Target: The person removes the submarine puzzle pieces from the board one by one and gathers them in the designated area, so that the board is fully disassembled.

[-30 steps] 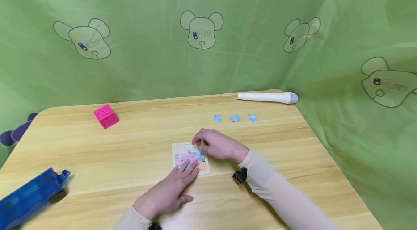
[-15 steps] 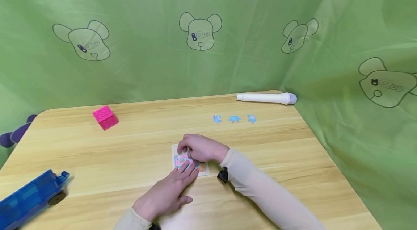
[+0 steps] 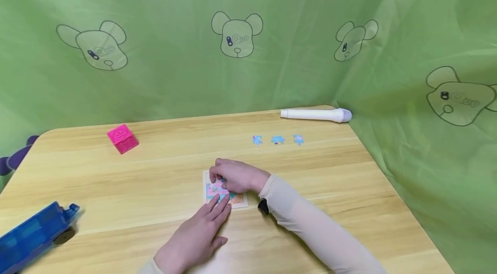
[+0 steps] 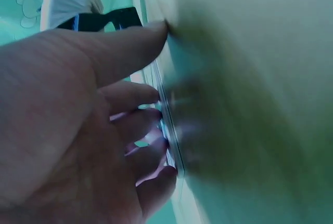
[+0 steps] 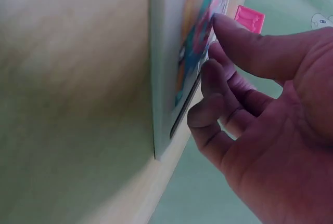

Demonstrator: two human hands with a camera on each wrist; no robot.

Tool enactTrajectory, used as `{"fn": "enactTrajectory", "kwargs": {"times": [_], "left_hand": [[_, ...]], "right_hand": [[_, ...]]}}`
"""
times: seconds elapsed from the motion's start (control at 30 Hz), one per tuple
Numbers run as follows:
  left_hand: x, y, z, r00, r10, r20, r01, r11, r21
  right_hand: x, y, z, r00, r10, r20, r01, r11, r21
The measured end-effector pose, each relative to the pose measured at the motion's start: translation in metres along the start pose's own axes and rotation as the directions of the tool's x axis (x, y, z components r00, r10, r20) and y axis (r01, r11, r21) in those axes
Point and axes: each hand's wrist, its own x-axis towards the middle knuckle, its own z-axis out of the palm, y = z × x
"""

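Observation:
A small jigsaw puzzle in a pale square frame (image 3: 205,177) lies on the table, its lower part filled with pink, blue and orange pieces. My left hand (image 3: 196,235) rests flat with its fingertips on the puzzle's near edge; in the left wrist view its fingers are extended and touch the frame's side. Above the upper part, my right hand (image 3: 237,175) bends its fingers and thumb down at a blue puzzle piece (image 3: 223,182), mostly hidden by the fingers. In the right wrist view the thumb (image 5: 250,44) reaches the picture surface.
Three loose blue puzzle pieces (image 3: 277,140) lie in a row beyond the right hand. A white microphone (image 3: 312,114) is at the back edge. Left stand a pink cube (image 3: 122,138) and a blue toy vehicle (image 3: 35,235). Green curtain (image 3: 171,49) encloses the back and right.
My right hand has moved left with the puzzle piece, from the frame's upper right corner to over its upper middle. The left hand has slid slightly toward me.

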Motion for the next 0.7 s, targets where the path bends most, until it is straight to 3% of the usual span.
{"fn": "enactTrajectory", "kwargs": {"times": [0.27,0.7], "left_hand": [[-0.0035,0.0024,0.0012,0.999,-0.032,0.009,0.032,0.998,-0.046],[-0.0028,0.0005,-0.0020,0.999,-0.037,0.018,0.039,0.992,-0.121]], "right_hand": [[-0.0005,-0.0066,0.0010,0.999,0.051,0.005,-0.051,0.999,0.006],[-0.0004,-0.0071,0.0036,0.995,0.075,-0.060,-0.065,0.985,0.162]]}}
